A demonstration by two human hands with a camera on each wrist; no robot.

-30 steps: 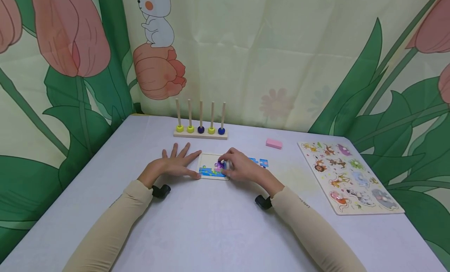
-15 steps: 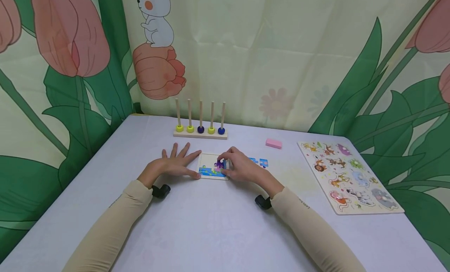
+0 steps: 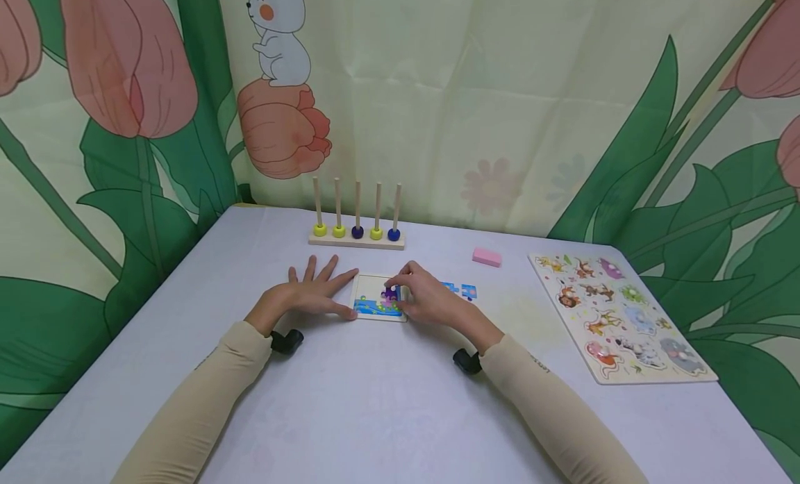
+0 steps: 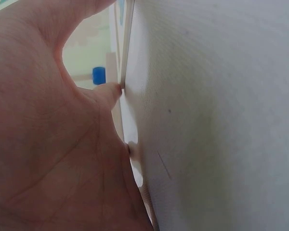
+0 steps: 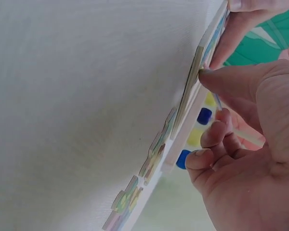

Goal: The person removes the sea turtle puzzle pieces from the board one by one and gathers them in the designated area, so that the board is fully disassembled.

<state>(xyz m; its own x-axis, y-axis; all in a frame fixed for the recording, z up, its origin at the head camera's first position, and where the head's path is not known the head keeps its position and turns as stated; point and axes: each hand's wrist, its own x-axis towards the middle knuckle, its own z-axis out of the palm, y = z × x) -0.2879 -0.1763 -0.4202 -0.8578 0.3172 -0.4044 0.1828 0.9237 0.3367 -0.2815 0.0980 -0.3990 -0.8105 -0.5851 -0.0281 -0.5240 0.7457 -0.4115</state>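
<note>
A small wooden jigsaw tray (image 3: 373,278) lies on the table, its lower part filled with blue pieces and some purple ones. My left hand (image 3: 309,294) spreads its fingers flat, with thumb and index finger against the tray's left edge. Over the tray's right side, my right hand (image 3: 431,294) pinches a purple jigsaw piece (image 3: 390,292) between thumb and fingers. In the right wrist view this jigsaw piece (image 5: 217,100) shows edge-on and tilted, and the thumb touches the tray's rim. My right fingers partly hide the tray's right side.
Loose blue jigsaw pieces (image 3: 469,290) lie right of the tray, partly behind my right hand. A bead stacker (image 3: 357,242) with upright pegs stands behind it. A pink block (image 3: 487,257) sits at the back, and an animal puzzle board (image 3: 619,317) lies at the right.
The pinched purple piece has shifted slightly left and turned a little over the tray, with my right fingers following. My left hand has stayed in place.
</note>
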